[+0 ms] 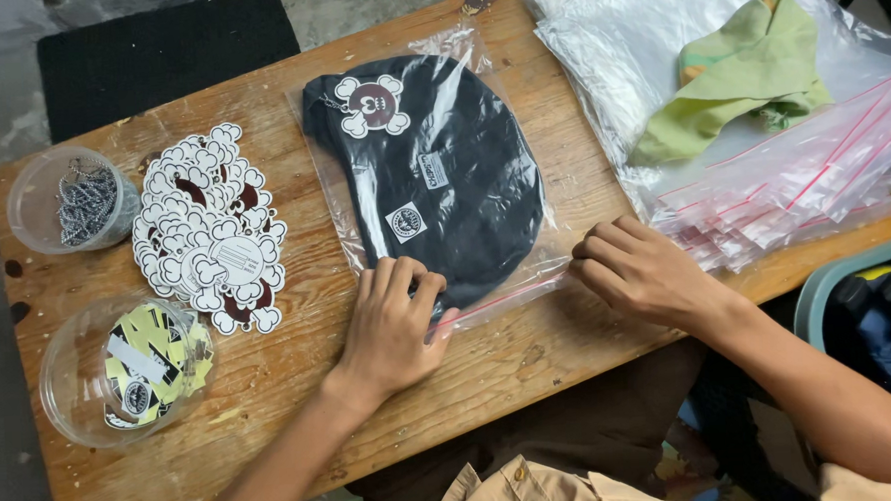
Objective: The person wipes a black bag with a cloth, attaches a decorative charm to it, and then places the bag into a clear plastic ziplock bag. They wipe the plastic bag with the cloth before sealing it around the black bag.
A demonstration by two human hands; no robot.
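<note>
Flat at the middle of the worn wooden table [296, 277] lies a clear zip-seal plastic bag [488, 297] holding a black fabric cap [442, 170]; left hand [394, 323] and right hand [642, 270], fingers curled together, press the bag's near seal edge down.

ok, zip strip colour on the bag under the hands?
Red, along the clear bag's zip strip between both hands; head view shows it best.

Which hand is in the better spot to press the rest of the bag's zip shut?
Probably the right hand. It rests at the free end of the red zip strip on the clear bag holding the black beanie. The left hand is already pressing down the other end.
</note>
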